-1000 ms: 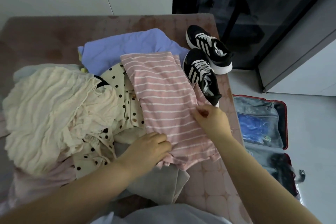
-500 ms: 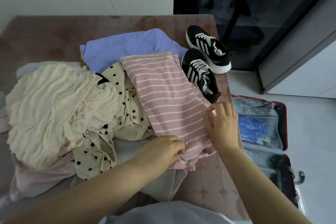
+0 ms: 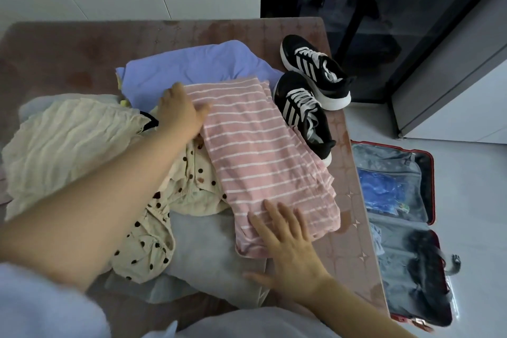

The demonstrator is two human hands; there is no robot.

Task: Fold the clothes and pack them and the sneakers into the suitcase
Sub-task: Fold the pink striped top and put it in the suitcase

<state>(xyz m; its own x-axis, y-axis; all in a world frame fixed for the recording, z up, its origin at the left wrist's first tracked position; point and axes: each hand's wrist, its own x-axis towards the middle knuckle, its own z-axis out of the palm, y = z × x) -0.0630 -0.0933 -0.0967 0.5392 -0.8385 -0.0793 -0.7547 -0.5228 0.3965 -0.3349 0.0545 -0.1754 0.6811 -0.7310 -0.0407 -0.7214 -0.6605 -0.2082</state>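
Observation:
A pink striped garment (image 3: pixel 263 156) lies folded lengthwise on the pile of clothes. My left hand (image 3: pixel 182 111) rests on its far left corner, fingers straight. My right hand (image 3: pixel 288 244) lies flat on its near end, fingers spread. Under and beside it lie a cream polka-dot piece (image 3: pixel 170 200), a crinkled cream garment (image 3: pixel 68 143), a lavender garment (image 3: pixel 192 68) and a grey one (image 3: pixel 211 258). Two black sneakers (image 3: pixel 310 90) with white stripes stand at the table's right side. The red suitcase (image 3: pixel 432 186) lies open on the floor to the right.
The clothes sit on a pinkish-brown table (image 3: pixel 68 46) whose right edge runs beside the suitcase. A blue bag (image 3: pixel 381 192) lies inside the suitcase's upper half. A dark glass cabinet (image 3: pixel 384 8) stands behind the sneakers. Light floor (image 3: pixel 472 200) surrounds the suitcase.
My left hand has moved from the near edge of the striped garment up to its far left corner. My right hand has shifted from the right edge down to the near end.

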